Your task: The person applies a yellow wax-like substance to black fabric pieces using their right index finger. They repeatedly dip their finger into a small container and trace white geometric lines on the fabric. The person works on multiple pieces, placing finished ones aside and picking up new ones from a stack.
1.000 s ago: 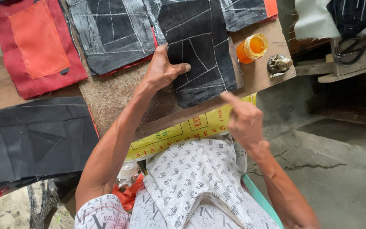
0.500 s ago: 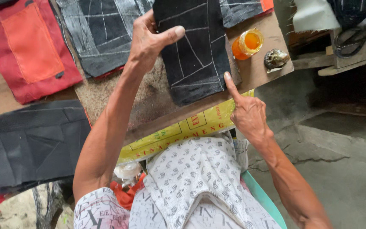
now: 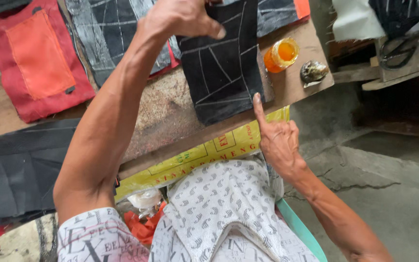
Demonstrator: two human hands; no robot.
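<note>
Left hand point(image 3: 183, 19) pinches the chalk-lined black fabric panel point(image 3: 224, 63) — right hand point(image 3: 277, 140) presses one finger; lines drawn, uncut

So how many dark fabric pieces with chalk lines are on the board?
2 that show clearly: one under the left hand, the dark chalked piece, and a greyer chalked piece behind the forearm. More may lie hidden past the top edge.

Tailoring workshop: chalk-marked fabric pieces point(image 3: 224, 68), scissors point(image 3: 401, 51).
</note>
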